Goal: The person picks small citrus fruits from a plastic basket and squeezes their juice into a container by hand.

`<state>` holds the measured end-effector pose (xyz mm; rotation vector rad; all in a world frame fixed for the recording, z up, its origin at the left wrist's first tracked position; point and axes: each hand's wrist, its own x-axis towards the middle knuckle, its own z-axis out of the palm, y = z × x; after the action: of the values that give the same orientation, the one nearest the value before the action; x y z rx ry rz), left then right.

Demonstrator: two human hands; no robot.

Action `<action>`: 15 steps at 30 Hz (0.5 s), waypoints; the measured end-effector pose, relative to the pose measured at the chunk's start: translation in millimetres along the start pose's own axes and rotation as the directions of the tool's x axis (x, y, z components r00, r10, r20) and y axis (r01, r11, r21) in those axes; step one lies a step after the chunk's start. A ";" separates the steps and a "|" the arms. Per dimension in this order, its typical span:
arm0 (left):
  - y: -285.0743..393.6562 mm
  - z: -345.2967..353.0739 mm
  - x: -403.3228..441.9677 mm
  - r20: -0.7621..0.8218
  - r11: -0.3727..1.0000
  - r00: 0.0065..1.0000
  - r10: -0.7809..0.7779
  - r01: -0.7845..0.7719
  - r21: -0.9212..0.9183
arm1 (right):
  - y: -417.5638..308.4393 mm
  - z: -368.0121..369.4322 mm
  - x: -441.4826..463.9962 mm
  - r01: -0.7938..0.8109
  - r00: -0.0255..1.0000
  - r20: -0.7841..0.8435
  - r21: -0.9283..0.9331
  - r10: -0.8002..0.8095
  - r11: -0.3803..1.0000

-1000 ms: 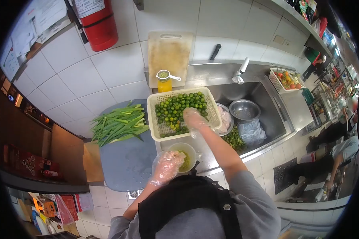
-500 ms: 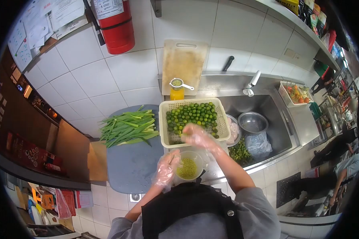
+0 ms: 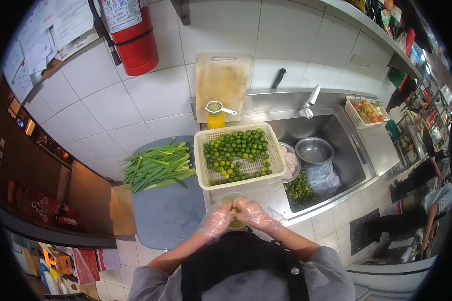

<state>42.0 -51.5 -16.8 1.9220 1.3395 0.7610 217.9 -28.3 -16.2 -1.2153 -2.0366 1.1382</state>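
Left hand [image 3: 217, 219] and right hand [image 3: 252, 212] pinch round green fruit [image 3: 234, 210] over a translucent bowl [image 3: 229, 198]. A cream plastic basket's [image 3: 241, 181] edge is near.

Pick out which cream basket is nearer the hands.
The basket of small green fruit, just beyond the left hand and right hand. The other basket, farther off right of the sink, holds red and orange produce.

Crinkled plastic gloves [image 3: 217, 220] gleam; the basket [image 3: 200, 163] is matt plastic, the sink [image 3: 345, 145] smooth metal, the tiles [image 3: 153, 93] glossy.

Bowl [image 3: 231, 196] ctr. partly hidden under L grip [image 3: 217, 219] & R grip [image 3: 256, 216].
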 end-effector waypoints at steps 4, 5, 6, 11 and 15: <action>-18.6 20.7 1.4 0.016 0.962 0.982 -0.188 0.187 -0.200 | 26.5 16.1 6.5 0.245 0.965 -0.076 -0.064 -0.250 0.967; -20.5 21.5 3.2 0.029 0.943 0.980 -0.196 0.197 -0.267 | 19.7 15.1 6.1 0.245 0.965 -0.080 -0.063 -0.250 0.967; -22.3 22.3 2.3 0.031 0.944 0.980 -0.196 0.197 -0.265 | 10.8 13.9 4.3 0.016 0.999 -0.036 0.238 -0.008 0.971; -31.8 32.7 1.0 -0.089 0.991 0.987 -0.134 0.135 0.007 | 10.9 25.7 4.4 -0.256 0.957 0.139 0.818 0.255 0.515; -10.1 7.8 8.9 0.091 0.956 0.957 -0.275 0.263 0.129 | 15.2 10.7 7.5 -0.122 0.992 -0.007 0.248 0.128 0.961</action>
<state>45.0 -41.9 -28.7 1.7891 1.5659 0.4479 213.2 -22.2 -34.8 -1.2372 -1.7581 1.3844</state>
